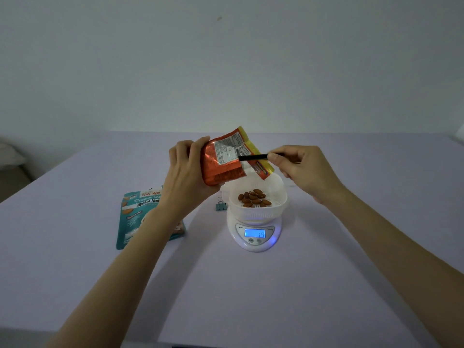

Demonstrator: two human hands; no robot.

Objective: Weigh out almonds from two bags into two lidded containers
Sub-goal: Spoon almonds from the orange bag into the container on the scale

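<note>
My left hand (187, 172) grips an orange foil almond bag (223, 162), tilted with its open end over a white bowl (258, 212). My right hand (301, 167) pinches a thin black utensil handle (253, 156) whose far end goes into the bag. Several almonds (253, 198) lie in the bowl, which sits on a white kitchen scale (254, 234) with a lit blue display reading 14. A teal almond bag (135, 217) lies flat on the table to the left, partly hidden by my left forearm.
A small teal binder clip (221, 205) stands just left of the bowl. The pale lilac table (251, 297) meets a plain wall at the back. No lidded containers are in view.
</note>
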